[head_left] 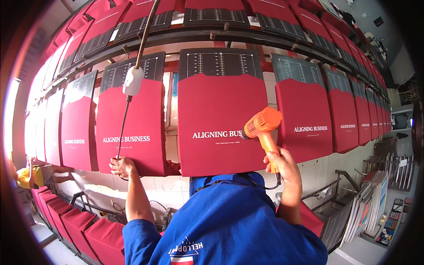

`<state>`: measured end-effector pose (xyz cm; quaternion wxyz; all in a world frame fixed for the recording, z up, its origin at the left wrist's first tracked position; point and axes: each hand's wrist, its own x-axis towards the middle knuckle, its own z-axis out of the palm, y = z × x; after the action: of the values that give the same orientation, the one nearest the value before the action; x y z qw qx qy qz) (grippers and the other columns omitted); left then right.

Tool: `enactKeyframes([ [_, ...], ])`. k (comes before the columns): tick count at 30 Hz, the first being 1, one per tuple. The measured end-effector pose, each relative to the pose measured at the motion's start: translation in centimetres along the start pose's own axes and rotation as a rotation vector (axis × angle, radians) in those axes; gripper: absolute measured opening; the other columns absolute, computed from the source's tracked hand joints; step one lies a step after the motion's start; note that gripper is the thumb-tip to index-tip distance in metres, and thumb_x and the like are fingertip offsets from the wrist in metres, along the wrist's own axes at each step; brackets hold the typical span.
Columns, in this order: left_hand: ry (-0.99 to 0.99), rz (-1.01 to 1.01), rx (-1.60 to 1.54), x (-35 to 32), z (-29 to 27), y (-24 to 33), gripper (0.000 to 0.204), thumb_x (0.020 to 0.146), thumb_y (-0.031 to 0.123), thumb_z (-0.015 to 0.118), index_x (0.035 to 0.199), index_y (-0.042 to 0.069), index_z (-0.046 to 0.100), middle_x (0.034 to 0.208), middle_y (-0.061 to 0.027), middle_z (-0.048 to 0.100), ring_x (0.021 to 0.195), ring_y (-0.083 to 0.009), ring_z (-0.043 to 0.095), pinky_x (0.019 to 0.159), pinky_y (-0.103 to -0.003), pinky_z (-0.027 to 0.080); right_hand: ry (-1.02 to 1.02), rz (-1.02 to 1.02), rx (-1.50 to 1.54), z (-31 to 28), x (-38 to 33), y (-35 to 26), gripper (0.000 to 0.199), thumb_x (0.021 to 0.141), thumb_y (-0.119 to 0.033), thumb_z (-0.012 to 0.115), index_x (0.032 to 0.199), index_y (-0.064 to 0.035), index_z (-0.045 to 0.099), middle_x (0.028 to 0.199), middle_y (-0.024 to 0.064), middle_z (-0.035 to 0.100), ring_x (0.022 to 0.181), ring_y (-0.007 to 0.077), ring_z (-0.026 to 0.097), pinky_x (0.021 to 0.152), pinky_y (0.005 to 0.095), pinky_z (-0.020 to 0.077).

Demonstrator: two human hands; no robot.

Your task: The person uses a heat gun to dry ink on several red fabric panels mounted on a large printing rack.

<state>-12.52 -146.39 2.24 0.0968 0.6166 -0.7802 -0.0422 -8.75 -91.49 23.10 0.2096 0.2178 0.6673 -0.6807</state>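
Two hands share the work: at left, the left hand [123, 167] pinches a dark cord [125, 116] in its grip, best kept slack (it crosses in front of one red garment [148, 110]). Rightward, before the middle garment's [218, 106] white lettering [215, 134], the orange heat gun [264, 122], its handle wrapped in the right hand's [286, 167] grip, probably needs slow, even sweeps, nozzle [244, 134] just clear of the fabric.

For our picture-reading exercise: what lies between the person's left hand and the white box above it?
In the head view, a dark cord runs from the white box to the left hand, in front of red cloth.
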Motion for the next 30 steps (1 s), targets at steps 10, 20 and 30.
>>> enactKeyframes([
  [10, 0.036, 0.009, 0.0, 0.5, 0.6, -0.5, 0.048, 0.099, 0.042, 0.032, 0.139, 0.018, 0.041, 0.15, -0.0096, 0.034, 0.138, -0.0376, 0.027, 0.105, -0.057, 0.034, 0.039, -0.017, -0.02, 1.3, 0.2, 1.2, 0.036, 0.089, -0.028, 0.062, 0.11, 0.0004, 0.055, 0.08, 0.0066, 0.06, 0.057, 0.0126, 0.059, 0.054, 0.0253, 0.0498],
  [20, 0.018, 0.005, 0.003, -0.3, -0.5, 0.0, 0.047, 0.099, 0.041, 0.034, 0.139, 0.018, 0.041, 0.15, -0.0094, 0.033, 0.138, -0.0379, 0.027, 0.105, -0.057, 0.035, -0.061, 0.008, 0.028, 1.4, 0.6, 0.3, 0.03, 0.09, -0.027, 0.062, 0.101, 0.0006, 0.056, 0.079, 0.006, 0.06, 0.058, 0.0125, 0.06, 0.055, 0.0262, 0.0494],
  [30, 0.034, -0.003, -0.008, 0.3, 0.3, -0.2, 0.047, 0.099, 0.04, 0.034, 0.139, 0.018, 0.042, 0.15, -0.0095, 0.034, 0.138, -0.0372, 0.028, 0.105, -0.057, 0.035, -0.088, -0.003, 0.006, 1.8, 1.0, 0.6, 0.032, 0.09, -0.028, 0.063, 0.103, 0.0007, 0.056, 0.079, 0.006, 0.06, 0.058, 0.0122, 0.06, 0.054, 0.0257, 0.0497],
])
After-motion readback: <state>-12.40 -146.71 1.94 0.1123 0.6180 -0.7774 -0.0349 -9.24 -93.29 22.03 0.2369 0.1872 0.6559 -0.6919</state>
